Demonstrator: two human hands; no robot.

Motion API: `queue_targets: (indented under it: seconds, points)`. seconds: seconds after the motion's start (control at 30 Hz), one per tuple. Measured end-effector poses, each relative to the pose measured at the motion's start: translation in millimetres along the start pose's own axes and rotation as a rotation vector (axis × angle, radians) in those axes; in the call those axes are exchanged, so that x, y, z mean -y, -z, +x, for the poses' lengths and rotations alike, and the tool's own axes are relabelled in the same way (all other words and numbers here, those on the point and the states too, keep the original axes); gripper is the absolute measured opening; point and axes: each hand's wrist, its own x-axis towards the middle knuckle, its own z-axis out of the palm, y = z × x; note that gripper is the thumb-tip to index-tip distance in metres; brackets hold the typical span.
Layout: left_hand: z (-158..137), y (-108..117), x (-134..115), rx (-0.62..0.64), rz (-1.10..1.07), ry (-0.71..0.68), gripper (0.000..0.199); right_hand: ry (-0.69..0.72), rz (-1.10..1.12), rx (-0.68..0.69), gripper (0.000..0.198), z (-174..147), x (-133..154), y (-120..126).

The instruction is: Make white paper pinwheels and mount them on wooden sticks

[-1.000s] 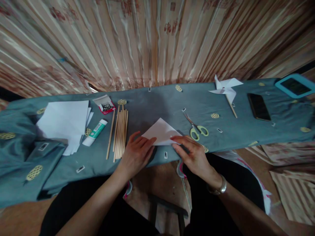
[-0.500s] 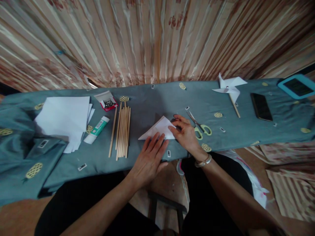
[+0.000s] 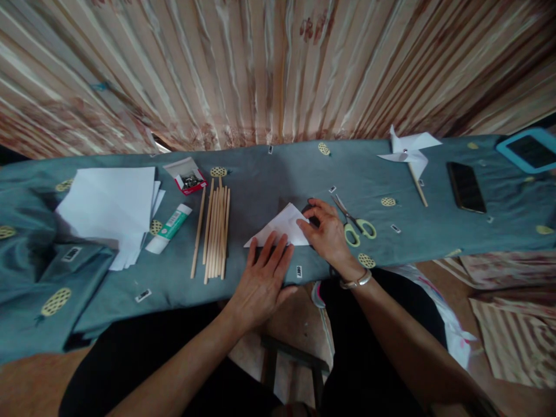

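A white sheet of paper [image 3: 284, 225], folded to a triangle, lies on the cloth-covered table with its peak pointing away from me. My left hand [image 3: 260, 281] rests flat on its lower edge, fingers spread. At the paper's right side, my right hand [image 3: 326, 231] has thumb and bent fingers closed around the edge; the fingertips under or behind it are partly hidden. Scissors [image 3: 357, 226] with pale green handles lie just right of that hand, blades apart. A bundle of wooden sticks [image 3: 217, 231] is left of the paper, with one stick [image 3: 198, 234] slightly apart.
Left on the table are stacked white paper [image 3: 108, 202], a glue stick [image 3: 169, 229] and an opened small box [image 3: 189, 178] of metal pins or tacks. To the right lie a paper pinwheel [image 3: 410, 152] on a stick, a phone [image 3: 467, 186] and a blue-framed device [image 3: 527, 150].
The left hand has shifted slightly left along the paper's lower edge. My right hand stays at the right side, almost unmoved. The camera view has turned a little.
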Motion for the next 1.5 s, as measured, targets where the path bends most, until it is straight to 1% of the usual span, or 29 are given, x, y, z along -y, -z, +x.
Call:
queue_targets:
  seconds: [0.43,0.53,0.6,0.77,0.9,1.07,1.2,1.33,1.43,1.5]
  points:
    - [1,-1,0,0.006,0.046,-0.007,0.074,0.003,-0.004,-0.012,0.013,0,-1,0]
    - [1,-1,-1,0.011,0.056,-0.002,0.075,0.031,-0.036,-0.015,0.015,0,-1,0]
    - [1,-1,-1,0.010,0.063,-0.002,0.075,0.075,-0.079,-0.004,0.022,-1,2,2]
    - [2,-1,-1,0.030,0.073,0.004,0.075,0.196,-0.243,0.052,0.046,-17,16,5]
    - [2,-2,-1,0.044,0.062,0.002,0.077,0.271,-0.292,0.067,0.052,-36,22,3]
    - [2,-3,0,0.035,0.077,-0.003,0.076,0.226,-0.312,0.037,0.053,-50,10,8]
    - [3,-3,0,0.026,0.077,0.008,0.074,0.161,-0.328,-0.023,0.051,-58,-9,26]
    - [4,-3,0,-0.004,0.083,0.004,0.071,0.081,-0.351,-0.037,0.050,-65,-25,45]
    - [5,-3,-1,-0.019,0.078,0.016,0.068,0.075,-0.323,-0.076,0.050,-63,-27,51]
    - [6,-2,-2,-0.024,0.071,0.026,0.067,0.098,-0.295,-0.093,0.048,-60,-23,49]
